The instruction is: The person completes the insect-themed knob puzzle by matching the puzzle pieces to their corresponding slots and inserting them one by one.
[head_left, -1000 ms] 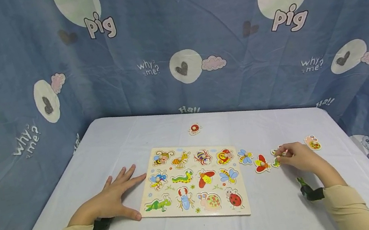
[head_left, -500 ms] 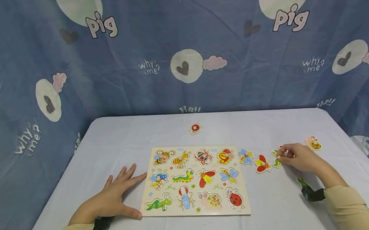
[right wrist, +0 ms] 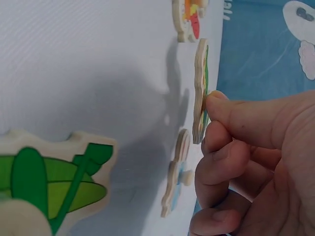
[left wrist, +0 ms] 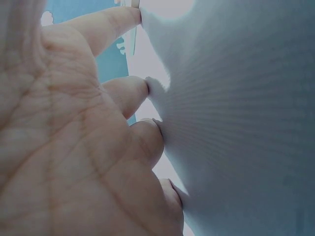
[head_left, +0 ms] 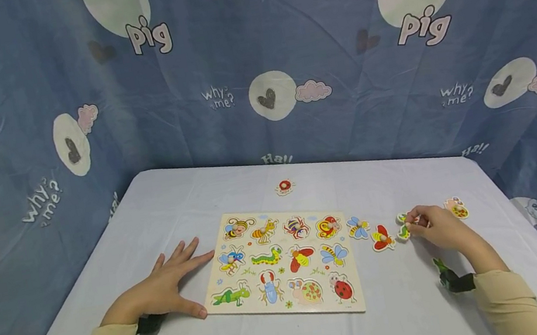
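My right hand [head_left: 435,227] pinches a green wooden caterpillar puzzle piece [head_left: 403,226] between thumb and index finger. In the right wrist view this caterpillar piece [right wrist: 200,93] stands on edge to the camera, raised off the white cloth, the other fingers curled below. My left hand [head_left: 163,289] lies spread at the left side of the wooden insect puzzle board [head_left: 324,306], index fingertip and thumb tip right at its edge. In the left wrist view the fingertips [left wrist: 125,96] press down on the cloth. Several board pictures carry small knobs; others, like the caterpillar, show none.
Right of the board lie a bee piece [head_left: 358,228], a red-winged piece [head_left: 381,238] and a snail piece [head_left: 456,208]. A grasshopper piece [right wrist: 54,182] lies near the right wrist; a blue knobbed piece [right wrist: 179,179] lies beyond. A ladybug piece [head_left: 285,187] sits behind the board.
The caterpillar piece has risen slightly and turned in my right fingers, more of it showing now. My left hand and the board stay put.
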Demonstrator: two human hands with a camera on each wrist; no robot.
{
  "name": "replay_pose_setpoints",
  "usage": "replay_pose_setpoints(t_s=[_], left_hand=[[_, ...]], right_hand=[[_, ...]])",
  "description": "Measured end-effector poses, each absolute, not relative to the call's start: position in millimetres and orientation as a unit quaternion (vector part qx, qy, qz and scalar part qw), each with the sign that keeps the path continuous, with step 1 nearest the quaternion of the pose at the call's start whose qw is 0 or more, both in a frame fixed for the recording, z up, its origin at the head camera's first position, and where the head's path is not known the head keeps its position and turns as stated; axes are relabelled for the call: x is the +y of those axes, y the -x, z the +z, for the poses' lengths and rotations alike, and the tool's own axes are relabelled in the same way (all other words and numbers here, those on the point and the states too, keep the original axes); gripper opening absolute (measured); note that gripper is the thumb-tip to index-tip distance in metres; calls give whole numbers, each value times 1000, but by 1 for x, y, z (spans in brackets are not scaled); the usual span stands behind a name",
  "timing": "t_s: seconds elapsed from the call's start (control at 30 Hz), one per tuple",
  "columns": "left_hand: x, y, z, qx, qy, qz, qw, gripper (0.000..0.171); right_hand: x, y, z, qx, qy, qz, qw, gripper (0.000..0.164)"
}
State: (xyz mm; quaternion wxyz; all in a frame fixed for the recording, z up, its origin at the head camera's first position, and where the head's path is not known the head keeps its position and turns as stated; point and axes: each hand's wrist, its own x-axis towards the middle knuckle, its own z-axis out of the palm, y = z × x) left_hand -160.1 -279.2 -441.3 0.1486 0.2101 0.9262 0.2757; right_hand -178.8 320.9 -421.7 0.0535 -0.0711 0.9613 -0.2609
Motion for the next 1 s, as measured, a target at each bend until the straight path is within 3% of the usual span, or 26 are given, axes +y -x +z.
replay_pose_setpoints(t_s=[0.5, 1.0], left_hand=[[-280, 161, -442, 926, -212, 273, 150, 122], [-279, 160, -442, 928, -210, 270, 149, 122]], right_hand=[[302, 181, -408, 961, 73, -262, 42, 21], [254, 186, -399, 954, 111, -275, 38, 17]])
